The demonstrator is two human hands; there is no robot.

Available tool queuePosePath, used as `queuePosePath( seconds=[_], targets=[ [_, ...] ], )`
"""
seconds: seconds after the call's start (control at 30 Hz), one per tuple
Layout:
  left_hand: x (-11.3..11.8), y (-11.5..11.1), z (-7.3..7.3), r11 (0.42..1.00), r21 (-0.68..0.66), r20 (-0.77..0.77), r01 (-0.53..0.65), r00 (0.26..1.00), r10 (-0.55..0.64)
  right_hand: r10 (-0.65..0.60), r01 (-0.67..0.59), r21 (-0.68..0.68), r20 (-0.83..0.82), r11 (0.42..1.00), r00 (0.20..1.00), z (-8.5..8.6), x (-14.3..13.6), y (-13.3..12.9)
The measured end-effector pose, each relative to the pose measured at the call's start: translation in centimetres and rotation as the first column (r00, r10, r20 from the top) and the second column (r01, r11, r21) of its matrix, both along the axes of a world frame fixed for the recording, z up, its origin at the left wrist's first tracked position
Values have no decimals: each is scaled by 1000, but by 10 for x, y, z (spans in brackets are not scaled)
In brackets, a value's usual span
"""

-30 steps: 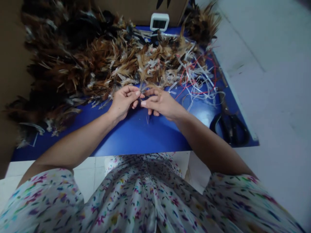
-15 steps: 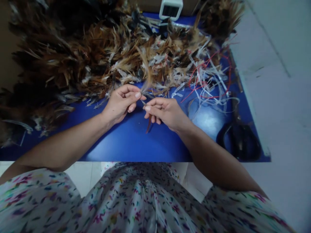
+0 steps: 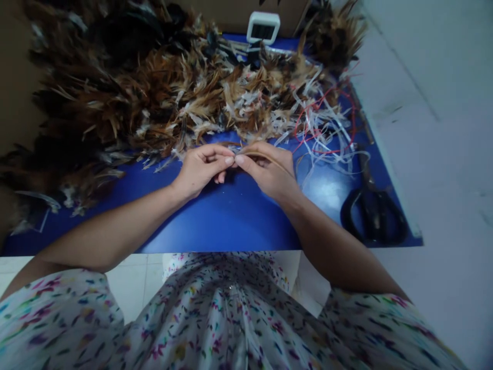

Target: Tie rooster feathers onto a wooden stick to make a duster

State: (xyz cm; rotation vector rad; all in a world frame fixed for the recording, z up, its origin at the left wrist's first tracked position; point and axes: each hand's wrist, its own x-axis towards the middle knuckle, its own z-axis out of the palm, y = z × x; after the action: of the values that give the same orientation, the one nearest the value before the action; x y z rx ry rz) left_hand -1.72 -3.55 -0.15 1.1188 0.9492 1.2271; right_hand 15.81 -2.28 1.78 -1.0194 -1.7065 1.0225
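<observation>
My left hand [image 3: 204, 169] and my right hand [image 3: 267, 169] meet fingertip to fingertip over the blue table [image 3: 227, 221]. Between thumb and index finger, my right hand pinches a thin brown feather [image 3: 269, 158] that curves back across its knuckles. The left thumb and index finger are pressed together at the feather's near end; what exactly lies between those tips is hidden. Just beyond both hands spreads a big heap of brown, black and white feathers [image 3: 157, 92].
Black-handled scissors [image 3: 373, 216] lie at the table's right edge. Behind them is a tangle of white plastic strips [image 3: 327, 128] and red string [image 3: 352, 115]. A white device with a dark panel [image 3: 263, 28] stands at the back, before a cardboard box [image 3: 231, 15].
My hands have come together at the fingertips. The fluffy feather that stood up from the left fingers no longer stands there, and a brown feather now lies across the right hand.
</observation>
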Motion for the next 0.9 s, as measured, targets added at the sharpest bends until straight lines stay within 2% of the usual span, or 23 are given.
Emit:
queuePosePath(
  seconds=[0.23, 0.43, 0.57, 0.77, 0.9],
  targets=[
    [0, -2, 2, 1000, 9, -69, 25, 997, -25, -1, 1, -6, -34, 1000, 999, -4, 0, 2],
    [-1, -2, 3, 997, -6, -48, 80, 996, -80, 14, -13, 18, -69, 1000, 998, -3, 0, 2],
    [-1, -3, 5, 996, -15, -39, 93, 995, -94, -23, 23, -8, -50, 1000, 998, -1, 0, 1],
    [0, -3, 6, 994, -35, -48, 100, 994, -102, -78, 82, 41, -92, 996, 993, -3, 2, 2],
    [-1, -3, 6, 994, -55, -69, 96, 993, -100, -125, 127, 28, -65, 992, 990, -2, 1, 2]
  ],
)
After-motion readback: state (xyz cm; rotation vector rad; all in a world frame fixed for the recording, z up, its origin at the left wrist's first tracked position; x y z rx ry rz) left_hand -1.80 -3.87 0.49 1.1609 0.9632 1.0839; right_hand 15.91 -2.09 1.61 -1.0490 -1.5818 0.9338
